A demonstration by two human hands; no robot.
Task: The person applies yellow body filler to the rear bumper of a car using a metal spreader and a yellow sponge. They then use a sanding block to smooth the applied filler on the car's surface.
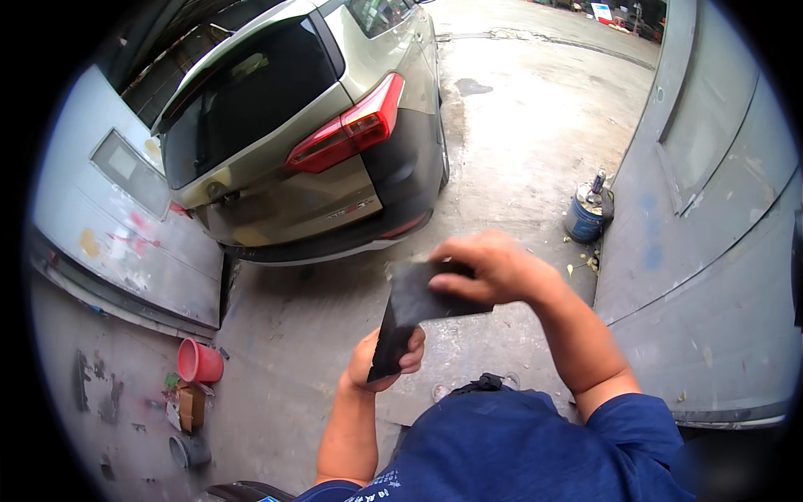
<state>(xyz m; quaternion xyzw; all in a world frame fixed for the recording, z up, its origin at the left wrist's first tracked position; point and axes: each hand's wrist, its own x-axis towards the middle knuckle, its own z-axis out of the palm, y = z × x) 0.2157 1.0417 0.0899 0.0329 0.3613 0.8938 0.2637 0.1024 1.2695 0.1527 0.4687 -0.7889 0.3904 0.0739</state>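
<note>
Behind the car [268, 197], I see the left hand [363, 358] with its fingers curled around a black plate [388, 346], and the right hand [492, 266] closed on a dark slab [415, 293] between thumb and fingers; the slab overlaps the plate's upper end in my view, but the blur keeps me from telling whether they touch. Farther off, I have a red bucket [199, 361] behind the car toward its left, and a blue can [584, 219] to the car's right.
</note>
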